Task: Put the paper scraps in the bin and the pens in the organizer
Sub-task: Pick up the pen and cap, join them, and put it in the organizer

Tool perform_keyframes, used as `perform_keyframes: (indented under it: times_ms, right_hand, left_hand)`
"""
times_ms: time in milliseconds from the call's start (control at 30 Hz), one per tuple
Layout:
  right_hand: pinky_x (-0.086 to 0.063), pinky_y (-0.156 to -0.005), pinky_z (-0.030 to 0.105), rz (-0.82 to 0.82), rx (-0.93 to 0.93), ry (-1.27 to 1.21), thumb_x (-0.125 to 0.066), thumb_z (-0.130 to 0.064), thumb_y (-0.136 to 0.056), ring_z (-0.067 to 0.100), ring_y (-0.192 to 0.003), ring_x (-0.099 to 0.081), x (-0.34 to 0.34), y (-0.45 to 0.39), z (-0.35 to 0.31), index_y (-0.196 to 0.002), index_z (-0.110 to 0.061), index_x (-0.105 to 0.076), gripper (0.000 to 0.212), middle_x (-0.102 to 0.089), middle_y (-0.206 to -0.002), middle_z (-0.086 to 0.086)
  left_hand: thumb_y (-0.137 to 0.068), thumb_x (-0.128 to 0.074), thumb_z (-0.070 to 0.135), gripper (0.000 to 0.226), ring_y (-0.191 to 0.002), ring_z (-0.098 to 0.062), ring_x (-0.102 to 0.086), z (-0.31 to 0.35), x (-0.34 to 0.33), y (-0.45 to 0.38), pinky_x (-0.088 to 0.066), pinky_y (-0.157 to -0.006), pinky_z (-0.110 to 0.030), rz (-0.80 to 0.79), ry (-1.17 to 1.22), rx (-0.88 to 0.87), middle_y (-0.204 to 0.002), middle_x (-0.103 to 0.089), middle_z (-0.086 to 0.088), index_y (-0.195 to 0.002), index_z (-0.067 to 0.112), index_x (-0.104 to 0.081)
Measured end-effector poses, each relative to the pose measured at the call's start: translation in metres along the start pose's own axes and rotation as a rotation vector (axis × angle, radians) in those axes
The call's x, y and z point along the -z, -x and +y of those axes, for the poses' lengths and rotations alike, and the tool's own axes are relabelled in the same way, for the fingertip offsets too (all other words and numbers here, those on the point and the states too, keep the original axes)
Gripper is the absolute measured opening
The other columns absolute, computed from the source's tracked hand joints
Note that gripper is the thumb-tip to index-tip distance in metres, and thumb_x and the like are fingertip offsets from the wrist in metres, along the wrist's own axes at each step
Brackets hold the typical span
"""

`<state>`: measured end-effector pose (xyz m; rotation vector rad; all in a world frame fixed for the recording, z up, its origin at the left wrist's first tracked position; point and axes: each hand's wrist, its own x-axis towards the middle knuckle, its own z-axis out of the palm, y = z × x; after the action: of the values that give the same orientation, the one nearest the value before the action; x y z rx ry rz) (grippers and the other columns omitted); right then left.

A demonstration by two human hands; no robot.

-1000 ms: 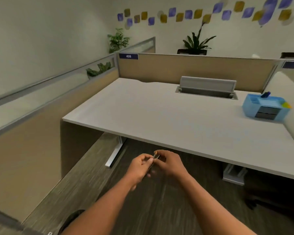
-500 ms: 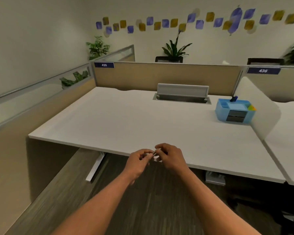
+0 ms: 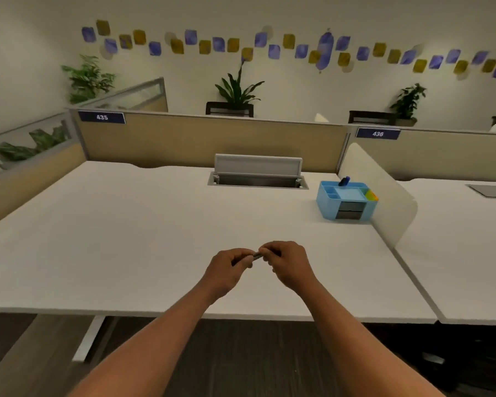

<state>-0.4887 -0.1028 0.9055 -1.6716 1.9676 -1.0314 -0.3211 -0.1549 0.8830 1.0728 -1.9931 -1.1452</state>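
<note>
Both my hands meet over the front middle of the white desk (image 3: 132,230). My left hand (image 3: 226,270) and my right hand (image 3: 289,265) pinch the two ends of a small dark pen (image 3: 257,256), mostly hidden by the fingers. A light blue organizer (image 3: 347,200) stands at the back right of the desk, with a dark blue item (image 3: 344,181) sticking up at its rear and coloured sticky notes at its right side. No paper scraps or bin show in this view.
An open grey cable hatch (image 3: 258,173) sits at the back of the desk. A white curved divider (image 3: 384,202) separates this desk from the neighbouring one (image 3: 464,247). Beige partitions labelled 435 and 436 close off the back, with plants behind them.
My view has swung right and come closer to the desk. My hands, still joined on the pen, have risen from below the desk edge to above its top.
</note>
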Motion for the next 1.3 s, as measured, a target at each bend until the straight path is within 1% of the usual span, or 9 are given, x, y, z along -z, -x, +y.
perform_keyframes:
  times_ms: [133, 300, 500, 633, 700, 800, 933, 1133, 1300]
  right_hand:
    - [-0.057, -0.073, 0.039, 0.054, -0.042, -0.006, -0.059, -0.025, -0.093, 0.011, -0.07, -0.064, 0.001, -0.036, -0.002, -0.088, -0.017, -0.075, 0.019, -0.068, -0.07, -0.009]
    - [-0.058, -0.072, 0.036, 0.051, -0.076, 0.017, -0.06, -0.026, -0.093, 0.011, -0.069, -0.064, -0.001, -0.074, -0.004, -0.091, -0.018, -0.073, 0.016, -0.067, -0.072, -0.009]
    - [-0.055, -0.057, 0.017, 0.045, -0.118, -0.053, -0.061, -0.025, -0.094, 0.01, -0.069, -0.067, 0.005, -0.106, 0.001, -0.095, -0.016, -0.071, 0.014, -0.07, -0.078, -0.002]
    - [-0.056, -0.063, 0.021, 0.081, -0.149, -0.031, -0.061, -0.025, -0.093, 0.009, -0.068, -0.067, 0.013, -0.123, 0.016, -0.094, -0.015, -0.072, 0.014, -0.07, -0.077, -0.003]
    - [-0.054, -0.063, 0.019, 0.092, -0.168, -0.026, -0.061, -0.025, -0.094, 0.009, -0.067, -0.066, 0.019, -0.134, 0.027, -0.095, -0.014, -0.072, 0.015, -0.069, -0.077, -0.003]
    - [-0.051, -0.061, 0.014, 0.097, -0.194, -0.043, -0.061, -0.026, -0.094, 0.009, -0.068, -0.066, 0.03, -0.153, 0.042, -0.096, -0.014, -0.071, 0.017, -0.068, -0.078, -0.003]
    - [-0.053, -0.065, 0.017, 0.139, -0.215, -0.048, -0.061, -0.028, -0.094, 0.012, -0.073, -0.066, 0.058, -0.187, 0.068, -0.097, -0.014, -0.071, 0.017, -0.068, -0.08, -0.002]
    - [-0.056, -0.08, 0.036, 0.296, -0.23, 0.106, -0.059, -0.025, -0.095, 0.017, -0.082, -0.065, 0.123, -0.245, 0.113, -0.096, -0.011, -0.072, 0.019, -0.071, -0.087, 0.003]
    - [-0.041, -0.07, 0.026, 0.427, -0.293, 0.255, -0.059, -0.021, -0.094, 0.018, -0.081, -0.059, 0.173, -0.288, 0.15, -0.098, -0.007, -0.073, 0.02, -0.072, -0.095, 0.009]
  left_hand:
    - [-0.095, -0.055, 0.04, 0.016, -0.081, -0.011, -0.061, -0.01, 0.016, -0.04, -0.052, -0.075, -0.035, -0.05, -0.115, -0.094, -0.087, -0.069, 0.005, -0.094, 0.035, -0.07]
    - [-0.097, -0.054, 0.03, 0.017, -0.077, -0.011, -0.057, -0.019, 0.029, -0.085, -0.048, -0.073, -0.034, -0.063, -0.192, -0.133, -0.081, -0.064, 0.004, -0.089, 0.024, -0.067]
    - [-0.099, -0.05, 0.026, 0.02, -0.073, -0.01, -0.055, -0.024, 0.026, -0.124, -0.043, -0.066, -0.026, -0.071, -0.16, -0.141, -0.081, -0.063, 0.003, -0.093, 0.017, -0.068]
    - [-0.099, -0.05, 0.028, 0.019, -0.068, -0.006, -0.051, -0.027, 0.012, -0.152, -0.04, -0.062, -0.023, -0.101, -0.154, -0.161, -0.078, -0.061, 0.006, -0.092, 0.021, -0.066]
    - [-0.099, -0.049, 0.031, 0.02, -0.07, -0.01, -0.053, -0.027, 0.001, -0.167, -0.043, -0.063, -0.029, -0.095, -0.199, -0.198, -0.078, -0.06, 0.007, -0.095, 0.022, -0.065]
    - [-0.1, -0.046, 0.036, 0.021, -0.076, -0.01, -0.053, -0.028, -0.012, -0.191, -0.044, -0.064, -0.027, -0.058, -0.304, -0.255, -0.08, -0.057, 0.011, -0.101, 0.026, -0.064]
    - [-0.1, -0.046, 0.038, 0.022, -0.094, -0.011, -0.054, -0.032, -0.018, -0.227, -0.049, -0.079, -0.03, 0.028, -0.321, -0.234, -0.101, -0.061, 0.007, -0.107, 0.027, -0.063]
    - [-0.099, -0.051, 0.036, 0.029, -0.115, -0.017, -0.053, -0.031, -0.019, -0.284, -0.047, -0.096, -0.034, 0.087, -0.384, -0.132, -0.128, -0.058, 0.0, -0.122, 0.022, -0.06]
    - [-0.099, -0.051, 0.036, 0.029, -0.119, -0.019, -0.052, -0.037, -0.035, -0.319, -0.044, -0.099, -0.034, 0.114, -0.414, -0.099, -0.131, -0.057, 0.0, -0.123, 0.022, -0.06]
